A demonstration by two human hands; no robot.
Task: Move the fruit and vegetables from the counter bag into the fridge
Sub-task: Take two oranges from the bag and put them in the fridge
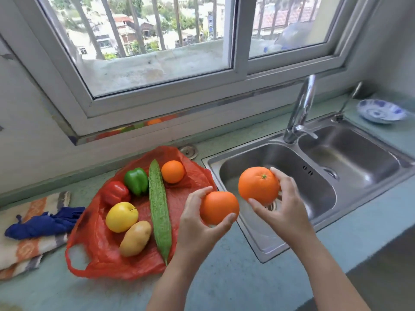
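Left grip (197, 223) wraps the lower orange (219, 207), right grip (285, 205) the upper orange (258, 186), both centre frame beside the bag (107, 257). I judge them firm, smooth, light; I'd cup each round its middle.

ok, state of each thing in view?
left hand: grips first orange, in the air
right hand: grips second orange, in the air
red bag: open, flat on counter
third orange: on the bag
green pepper: on the bag
red pepper: on the bag
yellow apple: on the bag
potato: on the bag
bitter gourd: on the bag
tap: no water
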